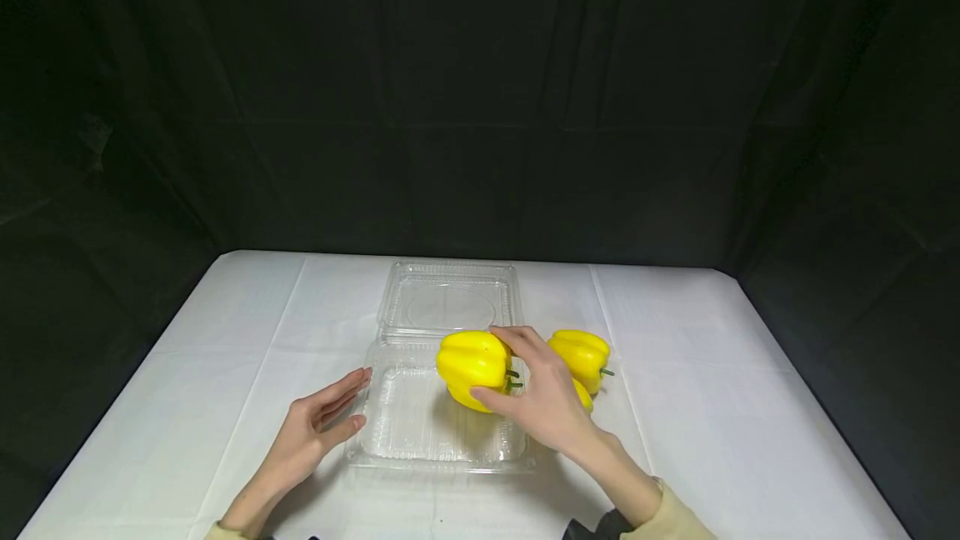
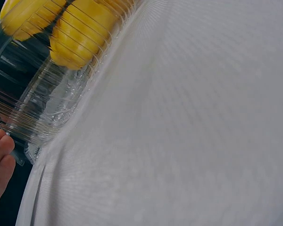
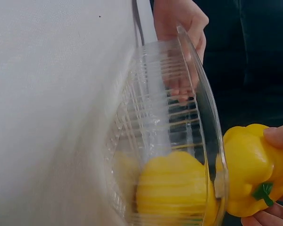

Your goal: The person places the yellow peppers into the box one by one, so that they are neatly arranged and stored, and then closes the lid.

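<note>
Yellow pepper (image 1: 471,358) is gripped by the right hand (image 1: 551,398) — left hand (image 1: 311,432) apart.

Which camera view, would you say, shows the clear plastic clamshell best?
The head view: it shows the clamshell open from above, base and lid together, though a yellow bell pepper and the right hand cover part. Both wrist views show only part, from the side.

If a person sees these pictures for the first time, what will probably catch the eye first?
Probably the bright yellow pepper, held in the right hand above the open clear box. Next, perhaps, comes another pepper on the white table, to the right of the box. The left hand is by the left edge of the box.
</note>
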The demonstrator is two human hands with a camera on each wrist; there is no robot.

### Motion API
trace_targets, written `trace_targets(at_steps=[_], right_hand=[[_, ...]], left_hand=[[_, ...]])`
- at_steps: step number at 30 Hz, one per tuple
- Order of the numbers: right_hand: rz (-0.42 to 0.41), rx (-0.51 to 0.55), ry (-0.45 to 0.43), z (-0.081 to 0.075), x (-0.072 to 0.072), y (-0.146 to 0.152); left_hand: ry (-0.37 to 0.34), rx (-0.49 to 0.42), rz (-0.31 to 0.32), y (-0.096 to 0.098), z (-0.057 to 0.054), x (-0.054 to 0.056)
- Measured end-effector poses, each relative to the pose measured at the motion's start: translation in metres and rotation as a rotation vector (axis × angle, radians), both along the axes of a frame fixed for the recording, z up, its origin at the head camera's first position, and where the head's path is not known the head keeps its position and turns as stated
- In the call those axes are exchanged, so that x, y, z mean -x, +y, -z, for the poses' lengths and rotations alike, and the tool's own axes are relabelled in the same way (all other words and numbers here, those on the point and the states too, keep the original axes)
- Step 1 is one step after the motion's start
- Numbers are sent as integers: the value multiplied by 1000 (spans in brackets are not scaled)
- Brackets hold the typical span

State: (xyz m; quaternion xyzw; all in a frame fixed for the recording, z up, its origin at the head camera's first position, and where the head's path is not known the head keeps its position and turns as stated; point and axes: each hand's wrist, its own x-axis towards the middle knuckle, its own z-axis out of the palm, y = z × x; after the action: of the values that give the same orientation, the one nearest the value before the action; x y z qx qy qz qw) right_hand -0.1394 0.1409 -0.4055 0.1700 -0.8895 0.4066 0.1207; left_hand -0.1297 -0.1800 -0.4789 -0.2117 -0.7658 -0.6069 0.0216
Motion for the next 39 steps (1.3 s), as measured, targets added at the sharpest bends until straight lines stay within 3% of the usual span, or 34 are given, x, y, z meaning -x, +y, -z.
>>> trace_targets(at_steps=[39], right_hand=[[-60, -14, -27, 5, 1, -31]], left_hand=[[-19, 17, -23, 1, -1, 1]])
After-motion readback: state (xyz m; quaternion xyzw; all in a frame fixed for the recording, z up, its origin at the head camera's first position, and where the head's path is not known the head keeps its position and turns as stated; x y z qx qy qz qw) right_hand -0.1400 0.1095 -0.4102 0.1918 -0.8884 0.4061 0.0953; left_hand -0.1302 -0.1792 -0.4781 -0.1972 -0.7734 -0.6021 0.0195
